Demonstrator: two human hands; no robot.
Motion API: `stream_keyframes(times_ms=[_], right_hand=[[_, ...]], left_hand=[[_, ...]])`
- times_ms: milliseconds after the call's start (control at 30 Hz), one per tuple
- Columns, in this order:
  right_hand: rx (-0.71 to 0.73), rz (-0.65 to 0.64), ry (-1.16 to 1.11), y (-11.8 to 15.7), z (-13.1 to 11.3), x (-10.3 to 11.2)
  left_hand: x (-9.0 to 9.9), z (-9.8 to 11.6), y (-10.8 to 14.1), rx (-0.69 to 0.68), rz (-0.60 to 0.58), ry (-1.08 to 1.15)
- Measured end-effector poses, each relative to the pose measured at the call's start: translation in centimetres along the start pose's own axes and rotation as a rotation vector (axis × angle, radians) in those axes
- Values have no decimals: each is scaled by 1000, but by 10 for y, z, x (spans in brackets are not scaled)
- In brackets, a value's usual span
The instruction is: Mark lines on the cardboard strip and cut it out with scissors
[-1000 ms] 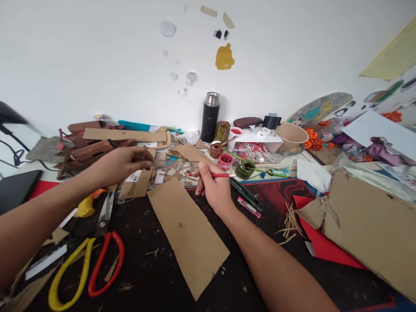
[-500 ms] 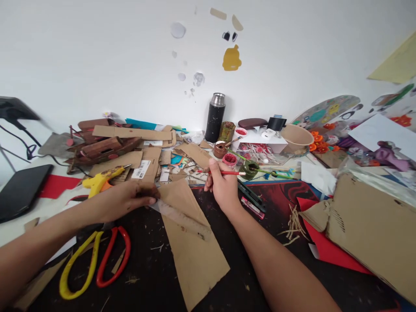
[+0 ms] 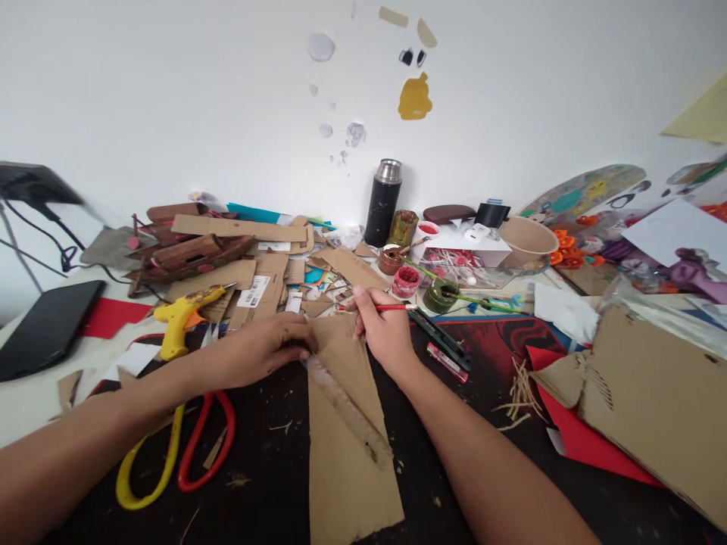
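Note:
Between my hands, a strip of brown cardboard (image 3: 341, 484) lies on the dark mat, running away from me. A clear, stained ruler (image 3: 347, 405) rests slantwise on it. My left hand (image 3: 276, 348) is closed on the ruler's far end, the fingertips partly hidden. Beside the cardboard's far right edge, my right hand (image 3: 386, 333) grips a red pencil (image 3: 391, 306), held nearly level. Under my left forearm, large scissors (image 3: 228, 446) show one red and one yellow handle.
A yellow glue gun (image 3: 177, 322) lies at left near a black tablet-like slab (image 3: 48, 325). Cardboard scraps (image 3: 346, 265), open paint pots (image 3: 406, 280) and a black flask (image 3: 383, 204) line the back. A green cutter (image 3: 443, 337) and a cardboard box (image 3: 662, 401) are at right.
The cardboard strip has turned to lie straighter away from me, and the ruler slants more steeply. My left hand has moved right with the ruler's end. The pencil stays in my right hand.

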State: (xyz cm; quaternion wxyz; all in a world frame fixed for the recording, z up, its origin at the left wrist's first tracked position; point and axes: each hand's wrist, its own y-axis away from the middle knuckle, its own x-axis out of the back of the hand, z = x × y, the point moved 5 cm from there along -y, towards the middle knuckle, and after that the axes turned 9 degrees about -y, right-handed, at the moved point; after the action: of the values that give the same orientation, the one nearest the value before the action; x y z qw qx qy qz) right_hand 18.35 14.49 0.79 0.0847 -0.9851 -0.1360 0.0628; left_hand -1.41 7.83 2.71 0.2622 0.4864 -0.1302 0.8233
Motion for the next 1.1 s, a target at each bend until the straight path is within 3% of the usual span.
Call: stream_keyframes(times_ms=[200,367,500,633,1100], right_hand=[[-43,-55,-26,1,11,-5],[-57,-99,10,3,16,-8],[-71,-117,8,3,18,-9],[-79,-122,6,3,21,-9],[-138,-112,-35,4,14,-10]], left_hand=[[-5,-1,0,-22,50,-70],[-7,15,17,4,324,-326],[-35,49,40,-188,324,-507],[-54,63,55,-226,320,-597],[-54,64,63,-220,413,-617]])
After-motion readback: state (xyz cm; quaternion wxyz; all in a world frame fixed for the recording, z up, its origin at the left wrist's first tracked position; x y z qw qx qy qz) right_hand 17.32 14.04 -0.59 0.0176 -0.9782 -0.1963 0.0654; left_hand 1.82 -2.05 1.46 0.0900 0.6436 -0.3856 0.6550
